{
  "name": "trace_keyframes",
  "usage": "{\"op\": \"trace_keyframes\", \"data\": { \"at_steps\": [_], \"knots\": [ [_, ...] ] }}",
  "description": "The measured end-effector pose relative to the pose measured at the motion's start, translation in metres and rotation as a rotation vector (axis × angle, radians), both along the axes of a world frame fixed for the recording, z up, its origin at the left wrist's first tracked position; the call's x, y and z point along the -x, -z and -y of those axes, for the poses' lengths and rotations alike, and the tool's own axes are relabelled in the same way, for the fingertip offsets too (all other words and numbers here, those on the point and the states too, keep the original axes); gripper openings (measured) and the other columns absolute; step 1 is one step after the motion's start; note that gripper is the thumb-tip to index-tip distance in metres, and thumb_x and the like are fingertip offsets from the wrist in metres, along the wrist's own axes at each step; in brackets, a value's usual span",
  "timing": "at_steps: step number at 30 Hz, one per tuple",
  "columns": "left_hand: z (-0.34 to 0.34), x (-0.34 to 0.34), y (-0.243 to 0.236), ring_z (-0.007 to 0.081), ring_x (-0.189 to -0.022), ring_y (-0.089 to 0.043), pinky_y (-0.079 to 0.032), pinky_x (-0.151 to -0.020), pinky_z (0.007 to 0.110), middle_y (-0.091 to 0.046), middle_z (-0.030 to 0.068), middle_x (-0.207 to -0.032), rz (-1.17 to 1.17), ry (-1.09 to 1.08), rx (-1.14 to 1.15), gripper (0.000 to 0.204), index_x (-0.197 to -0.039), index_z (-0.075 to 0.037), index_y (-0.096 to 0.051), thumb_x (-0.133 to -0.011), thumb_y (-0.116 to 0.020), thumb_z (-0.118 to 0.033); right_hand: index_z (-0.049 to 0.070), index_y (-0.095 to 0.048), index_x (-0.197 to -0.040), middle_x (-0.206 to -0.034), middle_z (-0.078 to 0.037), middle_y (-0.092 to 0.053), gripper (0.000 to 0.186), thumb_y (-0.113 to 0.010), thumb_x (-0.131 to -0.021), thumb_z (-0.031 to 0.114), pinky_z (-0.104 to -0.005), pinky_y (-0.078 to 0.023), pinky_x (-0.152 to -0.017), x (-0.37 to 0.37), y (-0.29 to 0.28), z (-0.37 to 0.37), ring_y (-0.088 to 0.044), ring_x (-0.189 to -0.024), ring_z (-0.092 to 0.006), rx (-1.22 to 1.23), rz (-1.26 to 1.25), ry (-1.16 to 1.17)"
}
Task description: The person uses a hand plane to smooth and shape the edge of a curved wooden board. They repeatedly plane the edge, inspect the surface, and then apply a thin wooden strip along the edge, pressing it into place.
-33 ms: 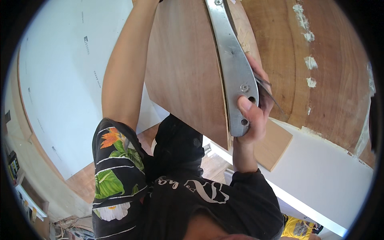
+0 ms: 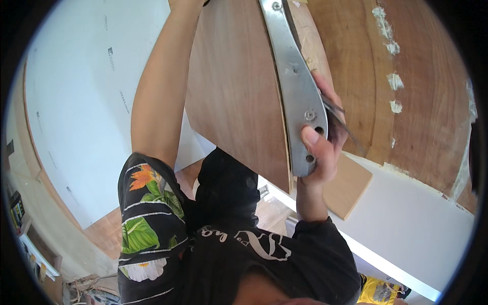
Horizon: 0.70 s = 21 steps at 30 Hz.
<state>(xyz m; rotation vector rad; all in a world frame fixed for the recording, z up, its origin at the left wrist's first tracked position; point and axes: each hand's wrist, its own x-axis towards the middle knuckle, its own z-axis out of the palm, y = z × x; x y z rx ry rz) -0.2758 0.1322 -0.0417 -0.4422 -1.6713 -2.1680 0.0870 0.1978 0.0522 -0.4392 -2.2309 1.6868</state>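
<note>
My right hand (image 2: 323, 147) is closed round the lower end of a long, silver metal bar (image 2: 295, 86) with a curved edge, screws and round holes. The thumb presses its face near the holes, while the other fingers go behind it. Thin dark strips (image 2: 335, 114) stick out beside those fingers; how they are held is hidden. Along its left side, the bar lies against the edge of a brown wooden panel (image 2: 234, 91). My left forearm (image 2: 162, 86) reaches up past the panel's left side, and that hand lies beyond the top of the picture.
A large white sheet (image 2: 76, 122) stands at the left. On the right is brown wood panelling (image 2: 417, 117) with white filler patches, above a white ledge (image 2: 422, 208) carrying a small wooden board (image 2: 348, 185). A yellow bag (image 2: 378, 291) sits at the lower right.
The metal bar and my right hand have shifted down very slightly. My left forearm has moved a touch to the right.
</note>
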Motion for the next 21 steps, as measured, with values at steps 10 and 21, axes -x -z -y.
{"op": "trace_keyframes", "data": {
  "at_steps": [10,21],
  "knots": [
    [-0.002,0.006,-0.002,0.0243,-0.094,-0.064,-0.047,-0.089,0.037,-0.070,0.0161,-0.102,0.024,0.042,-0.039,0.047,-0.105,0.005,-0.067,-0.102,-0.040,-0.033,-0.008,-0.054,-0.140,-0.127,-0.018,-0.063,0.073,-0.075,-0.075,0.021,-0.0339,-0.042,-0.105,0.053,0.009,-0.009,-0.059,-0.117,-0.0234,-0.020,-0.138,-0.078],
    [0.000,0.024,0.012,0.0205,-0.095,-0.063,-0.048,-0.090,0.035,-0.070,0.0115,-0.104,0.077,0.178,-0.193,0.047,-0.109,0.003,-0.069,-0.104,-0.038,-0.032,-0.009,-0.057,-0.136,-0.117,-0.017,-0.067,0.069,-0.074,-0.075,0.018,-0.0301,-0.046,-0.096,0.062,0.013,-0.004,-0.063,-0.105,-0.0211,0.063,-0.207,-0.064]
  ]
}}
